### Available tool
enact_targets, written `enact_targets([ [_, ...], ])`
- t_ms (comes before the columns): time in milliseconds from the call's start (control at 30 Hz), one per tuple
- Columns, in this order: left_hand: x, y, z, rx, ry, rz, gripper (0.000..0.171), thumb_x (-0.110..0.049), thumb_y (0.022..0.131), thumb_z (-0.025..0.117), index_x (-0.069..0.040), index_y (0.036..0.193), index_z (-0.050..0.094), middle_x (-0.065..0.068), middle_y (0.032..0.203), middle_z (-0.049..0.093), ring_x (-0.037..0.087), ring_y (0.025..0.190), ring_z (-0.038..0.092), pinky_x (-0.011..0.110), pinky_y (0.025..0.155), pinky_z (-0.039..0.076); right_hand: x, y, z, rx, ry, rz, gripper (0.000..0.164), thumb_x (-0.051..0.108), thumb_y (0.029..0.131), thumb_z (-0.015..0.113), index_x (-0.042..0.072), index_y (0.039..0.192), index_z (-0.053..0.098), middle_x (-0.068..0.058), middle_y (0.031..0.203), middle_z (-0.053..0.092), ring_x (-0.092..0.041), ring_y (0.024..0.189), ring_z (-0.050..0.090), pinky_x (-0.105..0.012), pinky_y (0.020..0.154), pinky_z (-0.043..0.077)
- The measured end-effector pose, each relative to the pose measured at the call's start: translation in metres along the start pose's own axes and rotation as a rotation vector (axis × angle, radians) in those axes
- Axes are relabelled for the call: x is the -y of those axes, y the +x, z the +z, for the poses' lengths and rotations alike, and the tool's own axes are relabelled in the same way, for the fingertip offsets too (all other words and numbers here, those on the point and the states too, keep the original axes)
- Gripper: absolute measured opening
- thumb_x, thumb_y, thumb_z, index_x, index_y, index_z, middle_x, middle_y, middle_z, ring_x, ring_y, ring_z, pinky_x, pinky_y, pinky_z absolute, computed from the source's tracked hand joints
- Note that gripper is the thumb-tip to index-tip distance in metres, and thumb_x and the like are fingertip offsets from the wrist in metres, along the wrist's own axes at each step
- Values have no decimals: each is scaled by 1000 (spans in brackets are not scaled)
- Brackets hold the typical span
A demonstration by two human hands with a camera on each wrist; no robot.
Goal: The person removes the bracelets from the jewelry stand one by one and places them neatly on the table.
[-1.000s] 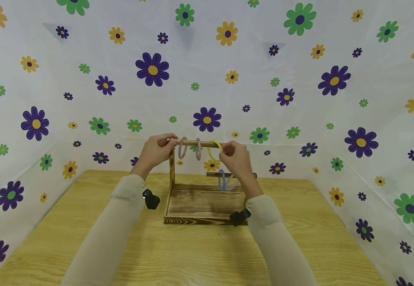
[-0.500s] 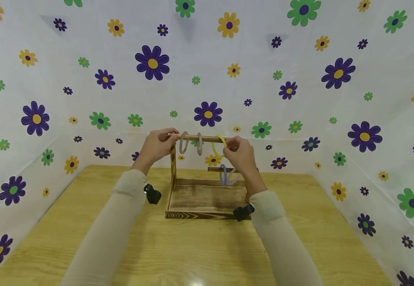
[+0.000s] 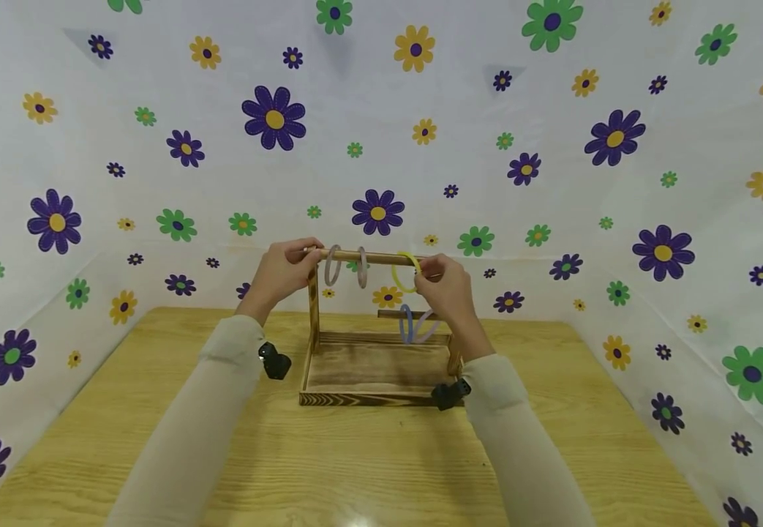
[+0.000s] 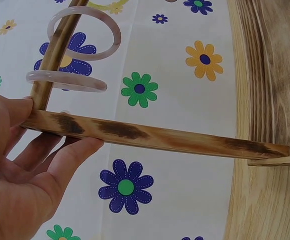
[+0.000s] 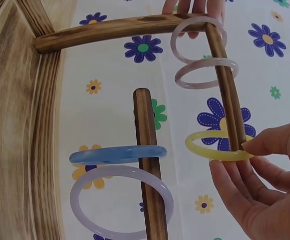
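Observation:
My left hand (image 3: pixel 285 272) grips the top left corner of a wooden bangle stand (image 4: pixel 159 137), where the upper bar meets the upright post. In the left wrist view the thumb lies at the bar and fingers reach under the post. My right hand (image 3: pixel 447 289) pinches a yellow bangle (image 5: pixel 209 152) between thumb and fingers at the free end of the upper bar (image 5: pixel 224 95). The bangle overlaps the bar's tip in the right wrist view. Two greyish-pink bangles (image 3: pixel 362 268) hang on that bar, nearer the left hand.
A lower bar (image 5: pixel 144 115) carries a blue bangle (image 5: pixel 120 154) and a pale lilac bangle (image 5: pixel 80 210). The stand's tray base (image 3: pixel 368 366) rests on a wood-grain table (image 3: pixel 328 468). Flower-patterned white sheeting (image 3: pixel 236 183) encloses the table at the back and sides.
My right hand has moved slightly right along the upper bar with the yellow bangle, towards the bar's free end. The left hand keeps its grip on the corner. The head view has shifted slightly.

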State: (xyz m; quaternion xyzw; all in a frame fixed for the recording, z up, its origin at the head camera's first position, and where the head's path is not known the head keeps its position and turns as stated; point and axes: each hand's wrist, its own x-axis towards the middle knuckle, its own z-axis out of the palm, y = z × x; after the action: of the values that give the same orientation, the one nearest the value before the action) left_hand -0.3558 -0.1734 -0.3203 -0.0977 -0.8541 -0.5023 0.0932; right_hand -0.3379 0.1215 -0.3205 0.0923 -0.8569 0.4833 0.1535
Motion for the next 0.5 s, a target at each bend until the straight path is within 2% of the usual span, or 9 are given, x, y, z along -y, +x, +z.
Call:
enact_targets([
  [333, -1, -2, 1, 0, 6, 2, 35, -38, 107, 55, -19, 134, 67, 18, 129, 72, 30, 108, 70, 31, 79, 59, -5, 2, -4, 4, -13, 0, 28, 11, 93, 64, -1, 118, 68, -19, 110, 72, -33, 99, 74, -36, 82, 59],
  [500, -2, -1, 0, -4, 9, 7, 35, -38, 107, 55, -19, 134, 68, 17, 127, 72, 30, 106, 71, 28, 77, 59, -8, 2, -6, -8, -24, 1, 29, 10, 93, 62, -1, 119, 68, -20, 109, 72, -34, 99, 74, -29, 78, 57],
])
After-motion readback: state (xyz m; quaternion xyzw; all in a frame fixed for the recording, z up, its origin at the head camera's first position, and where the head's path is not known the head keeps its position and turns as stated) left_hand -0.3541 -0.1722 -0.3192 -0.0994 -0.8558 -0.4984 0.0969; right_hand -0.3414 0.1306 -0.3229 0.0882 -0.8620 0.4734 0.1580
